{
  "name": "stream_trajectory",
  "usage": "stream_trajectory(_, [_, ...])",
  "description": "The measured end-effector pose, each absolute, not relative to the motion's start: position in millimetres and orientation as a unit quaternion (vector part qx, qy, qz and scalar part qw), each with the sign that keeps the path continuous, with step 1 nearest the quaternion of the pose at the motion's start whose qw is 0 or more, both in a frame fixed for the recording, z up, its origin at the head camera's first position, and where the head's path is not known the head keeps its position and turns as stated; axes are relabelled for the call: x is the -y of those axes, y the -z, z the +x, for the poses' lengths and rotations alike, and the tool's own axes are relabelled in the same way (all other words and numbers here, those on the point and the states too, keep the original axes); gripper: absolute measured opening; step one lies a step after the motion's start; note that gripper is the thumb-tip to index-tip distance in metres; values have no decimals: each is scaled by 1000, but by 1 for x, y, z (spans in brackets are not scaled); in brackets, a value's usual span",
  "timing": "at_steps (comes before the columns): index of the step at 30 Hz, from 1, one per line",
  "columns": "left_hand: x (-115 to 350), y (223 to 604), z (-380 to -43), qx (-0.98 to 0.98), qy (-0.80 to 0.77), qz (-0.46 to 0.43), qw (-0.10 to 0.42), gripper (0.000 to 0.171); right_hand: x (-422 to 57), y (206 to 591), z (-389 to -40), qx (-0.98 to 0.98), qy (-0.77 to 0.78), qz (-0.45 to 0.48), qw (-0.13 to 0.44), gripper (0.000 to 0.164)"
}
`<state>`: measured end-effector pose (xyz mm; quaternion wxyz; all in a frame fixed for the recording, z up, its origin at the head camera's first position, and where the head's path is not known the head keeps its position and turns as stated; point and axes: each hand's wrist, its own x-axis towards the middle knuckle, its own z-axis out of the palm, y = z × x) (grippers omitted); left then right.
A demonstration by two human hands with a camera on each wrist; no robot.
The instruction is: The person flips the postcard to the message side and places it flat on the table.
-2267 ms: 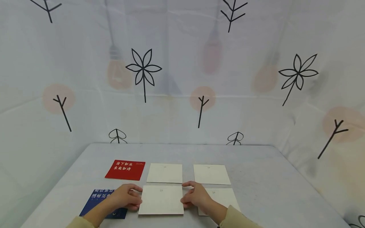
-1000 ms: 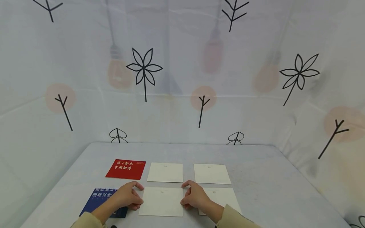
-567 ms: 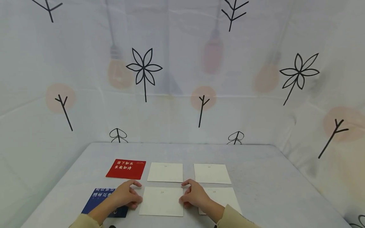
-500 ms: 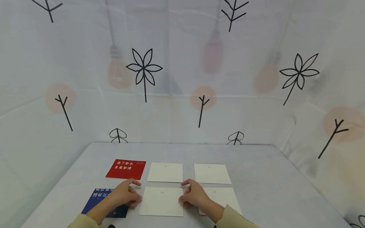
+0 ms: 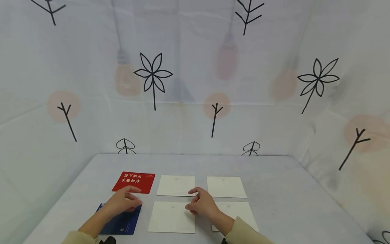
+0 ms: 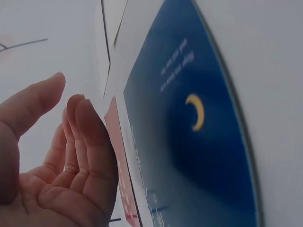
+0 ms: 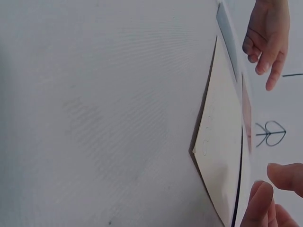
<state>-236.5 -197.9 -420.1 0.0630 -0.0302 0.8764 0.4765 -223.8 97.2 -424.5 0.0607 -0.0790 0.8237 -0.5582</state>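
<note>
A white card lies flat in the front row, with a small mark near its far edge. My right hand hovers over its right side, fingers loosely bent and holding nothing. To the left, my left hand is raised above a blue card, also holding nothing, its thumb and fingers apart. In the left wrist view the blue card shows a yellow crescent moon beside the left hand. Behind the blue card lies a red card with white lettering, slightly overlapped by my left fingers.
Two more white cards, a back middle one and a back right one, lie beside the red card. Another white card at front right is partly covered by my right forearm. A patterned cloth hangs behind the table.
Both hands have left the edges of the front middle white card. My left hand has risen and moved left above the blue card; my right hand has risen slightly. The cards stay in place.
</note>
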Motion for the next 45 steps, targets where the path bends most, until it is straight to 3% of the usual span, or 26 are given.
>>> stream_trajectory(19, [239, 413, -256, -896, -443, -6, 35, 59, -66, 425, -239, -798, 592, -93, 68, 41])
stream_trajectory(45, [281, 416, -297, -907, -415, -64, 33, 68, -25, 421, -262, -820, 566, -72, 41, 36])
